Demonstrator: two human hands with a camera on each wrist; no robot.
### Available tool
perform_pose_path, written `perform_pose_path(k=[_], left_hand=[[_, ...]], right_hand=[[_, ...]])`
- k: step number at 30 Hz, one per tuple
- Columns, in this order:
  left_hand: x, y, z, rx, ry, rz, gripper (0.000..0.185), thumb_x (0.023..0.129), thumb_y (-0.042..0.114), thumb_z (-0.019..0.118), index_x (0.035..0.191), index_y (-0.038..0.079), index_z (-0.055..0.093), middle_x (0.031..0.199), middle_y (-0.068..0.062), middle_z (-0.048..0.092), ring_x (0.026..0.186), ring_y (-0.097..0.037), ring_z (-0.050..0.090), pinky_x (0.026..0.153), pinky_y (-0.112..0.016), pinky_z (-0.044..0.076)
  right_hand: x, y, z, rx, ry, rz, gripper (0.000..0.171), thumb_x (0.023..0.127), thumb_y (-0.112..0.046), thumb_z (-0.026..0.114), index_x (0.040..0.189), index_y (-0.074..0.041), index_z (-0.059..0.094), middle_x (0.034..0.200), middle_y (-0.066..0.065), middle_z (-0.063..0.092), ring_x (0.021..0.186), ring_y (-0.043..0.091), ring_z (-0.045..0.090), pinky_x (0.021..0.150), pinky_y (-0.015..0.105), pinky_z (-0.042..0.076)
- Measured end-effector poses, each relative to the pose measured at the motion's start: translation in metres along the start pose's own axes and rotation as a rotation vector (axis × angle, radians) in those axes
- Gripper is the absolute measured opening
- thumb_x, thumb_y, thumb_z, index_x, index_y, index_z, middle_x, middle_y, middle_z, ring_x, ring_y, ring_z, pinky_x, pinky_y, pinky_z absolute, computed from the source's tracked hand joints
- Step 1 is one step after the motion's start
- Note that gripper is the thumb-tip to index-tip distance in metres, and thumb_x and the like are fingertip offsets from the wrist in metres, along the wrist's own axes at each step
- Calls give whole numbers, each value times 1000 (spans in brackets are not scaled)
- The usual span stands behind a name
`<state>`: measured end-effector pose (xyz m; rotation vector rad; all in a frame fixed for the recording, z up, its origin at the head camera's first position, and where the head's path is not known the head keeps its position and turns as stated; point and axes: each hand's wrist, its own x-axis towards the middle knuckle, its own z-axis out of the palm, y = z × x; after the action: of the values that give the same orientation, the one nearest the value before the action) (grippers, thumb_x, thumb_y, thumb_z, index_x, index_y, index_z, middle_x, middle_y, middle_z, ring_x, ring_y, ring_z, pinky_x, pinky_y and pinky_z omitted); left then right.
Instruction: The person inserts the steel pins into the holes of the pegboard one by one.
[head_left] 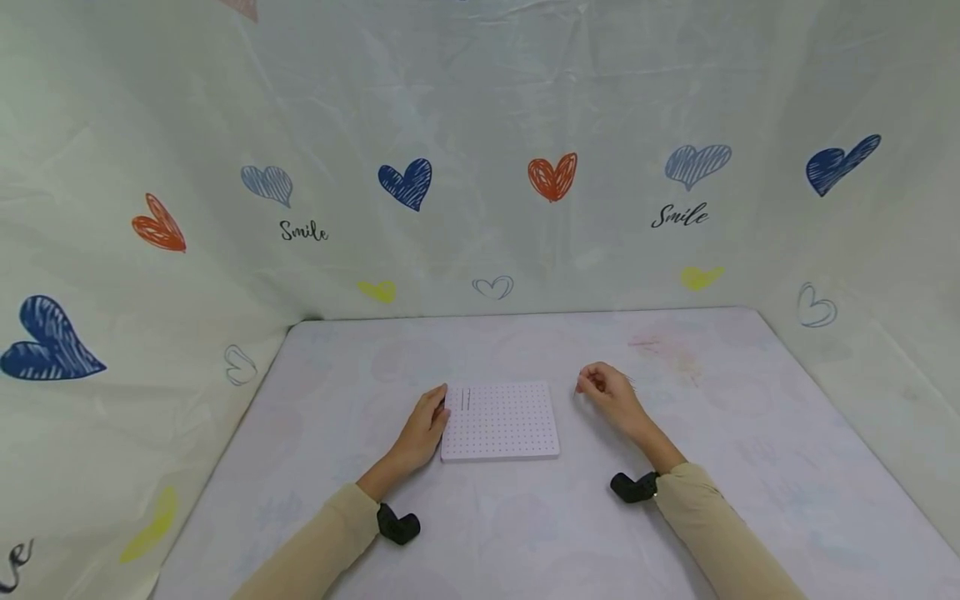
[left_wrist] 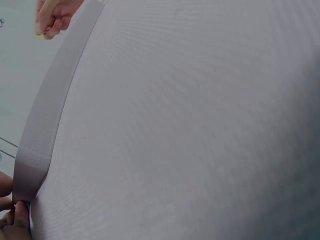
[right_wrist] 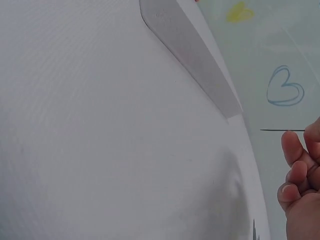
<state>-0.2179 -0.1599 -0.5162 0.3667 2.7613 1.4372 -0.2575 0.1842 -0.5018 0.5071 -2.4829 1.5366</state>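
Nearest the viewer, two beige sleeves (head_left: 322, 542) run forward over the bench (head_left: 525, 533), each with a small black camera mount (head_left: 397, 527) strapped at the wrist. The left hand (head_left: 423, 429) lies against the left edge of the white pegboard (head_left: 501, 421), fingers fairly straight and pressed to its side, a grip that most likely serves to steady the board so it does not slide. The board sits flat at the middle of the bench, dotted all over with small holes, and two thin dark pins (head_left: 466, 399) stand upright in its near-left corner, just beside the left fingertips.

Just to the right of the board, a little apart from it, the right hand (head_left: 609, 392) hovers with its fingers curled, its grip pinching a fine needle (right_wrist: 281, 130) (plain in the right wrist view, too thin to make out from the head camera). The needle lies level and points toward the board's edge, held by its tail end so the tip stays free.

Beyond, a pale sheet (head_left: 480, 125) walls in the bench, printed with scribbled hearts in blue, orange and yellow. The word "Smile" (head_left: 303, 231) appears twice in black script; no brand shows.
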Motion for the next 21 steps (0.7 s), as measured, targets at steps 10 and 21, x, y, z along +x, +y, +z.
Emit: perform_pose_path(k=[10, 21], left_hand=[[0, 0, 0, 9, 9, -7, 51, 106, 6, 46, 152, -9, 29, 155, -25, 31, 143, -37, 31, 115, -48, 30], [0, 0, -1, 7, 1, -2, 51, 106, 7, 45, 151, -10, 29, 155, -26, 31, 144, -37, 31, 116, -48, 29]], right_hand=[[7, -6, 20, 13, -20, -62, 5, 97, 2, 60, 96, 7, 59, 79, 10, 66, 69, 10, 53, 59, 19, 42], [13, -30, 39, 3, -34, -79, 5, 94, 10, 58, 96, 5, 59, 82, 17, 68, 71, 16, 53, 61, 20, 40]])
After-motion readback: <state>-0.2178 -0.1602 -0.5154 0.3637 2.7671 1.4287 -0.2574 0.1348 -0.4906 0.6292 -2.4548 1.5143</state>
